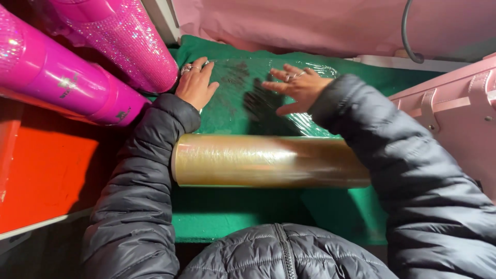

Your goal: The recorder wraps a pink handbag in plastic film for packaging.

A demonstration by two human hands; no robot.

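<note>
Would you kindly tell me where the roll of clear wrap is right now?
In the head view the roll of clear wrap lies crosswise on the green cloth, centre frame, between the person's forearms and nearer the body than the left hand and right hand.

Lighting was uneven, mostly from above and slightly behind the camera. Green felt table (227,217) was bright at its near edge, with a dark shadow band right under the clear film roll (268,160). Stretched film (243,93) at the far edge threw patchy glare; the dark blotches under it looked like hand shadows, couldn't tell for sure. Glitter pink cylinders (119,41) at the far left corner sparkled hard, highlights clipped. Orange panel (41,175) was oversaturated. Puffer jacket sleeves (134,206) sat near-black, low detail. Focus was decent mid-frame, with slight wide-angle stretch at the frame edges.
</note>
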